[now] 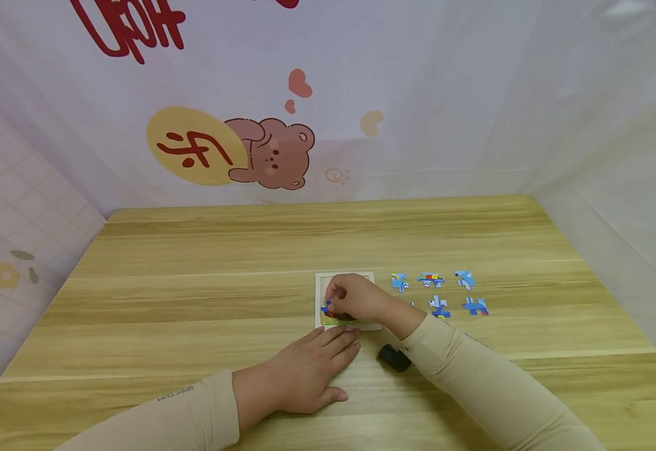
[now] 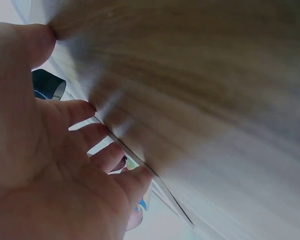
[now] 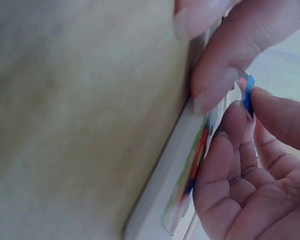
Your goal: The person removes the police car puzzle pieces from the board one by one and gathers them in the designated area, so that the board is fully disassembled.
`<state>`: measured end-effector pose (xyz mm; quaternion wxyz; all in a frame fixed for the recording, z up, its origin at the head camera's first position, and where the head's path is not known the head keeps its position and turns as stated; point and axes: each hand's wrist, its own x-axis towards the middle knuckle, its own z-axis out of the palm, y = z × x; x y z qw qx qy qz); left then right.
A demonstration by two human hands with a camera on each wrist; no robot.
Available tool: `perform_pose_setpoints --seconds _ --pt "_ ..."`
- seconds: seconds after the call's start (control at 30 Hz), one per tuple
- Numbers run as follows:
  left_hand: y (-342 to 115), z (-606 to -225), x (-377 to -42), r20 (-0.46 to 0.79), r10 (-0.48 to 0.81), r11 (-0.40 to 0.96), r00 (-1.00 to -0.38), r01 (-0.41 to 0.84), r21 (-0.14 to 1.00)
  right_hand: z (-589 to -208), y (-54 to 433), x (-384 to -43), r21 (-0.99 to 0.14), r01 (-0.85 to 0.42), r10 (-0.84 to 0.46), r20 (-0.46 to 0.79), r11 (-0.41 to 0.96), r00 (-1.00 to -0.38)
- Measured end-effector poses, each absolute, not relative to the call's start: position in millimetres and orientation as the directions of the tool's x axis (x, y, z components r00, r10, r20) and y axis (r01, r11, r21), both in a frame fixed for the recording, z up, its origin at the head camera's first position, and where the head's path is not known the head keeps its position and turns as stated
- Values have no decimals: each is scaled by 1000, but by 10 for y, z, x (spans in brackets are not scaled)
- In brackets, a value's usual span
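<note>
A white-rimmed puzzle tray (image 1: 318,285) lies on the wooden table, with colourful pieces along its near side. Over its left part, my right hand (image 1: 358,299) pinches a blue puzzle piece (image 3: 248,95) between thumb and index finger, tilted up in the right wrist view. The other fingers of that hand curl close above the tray and hide much of it. My left hand (image 1: 308,369) is spread palm down on the table, its fingertips right at the tray's near edge. In the left wrist view its fingers (image 2: 107,157) are straight along that edge.
Loose puzzle pieces lie right of the tray in two rows, among them a blue one (image 1: 465,279) and a blue-and-red one (image 1: 476,306). My right forearm partly covers the nearer row. A black cylindrical object (image 1: 394,358) rests beside the right sleeve. White curtains surround the table (image 1: 193,263).
</note>
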<state>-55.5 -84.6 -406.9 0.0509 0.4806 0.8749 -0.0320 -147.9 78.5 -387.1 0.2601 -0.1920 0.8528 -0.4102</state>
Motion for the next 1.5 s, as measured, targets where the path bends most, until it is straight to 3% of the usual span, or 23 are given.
perform_pose_setpoints --seconds 0.73,1.07,1.5 --pt "-841 -4062 -556 -136 827 551 -545 834 13 -3726 1154 -1445 -889 -96 -550 -189 448 -814" --pt "-839 -4064 -555 -157 819 562 -552 827 26 -3742 1489 -1388 -875 -80 -525 -211 478 -825" --pt "-841 -4066 -557 -162 817 560 -553 828 0 -3807 1813 -1322 -862 -98 -562 -235 498 -793"
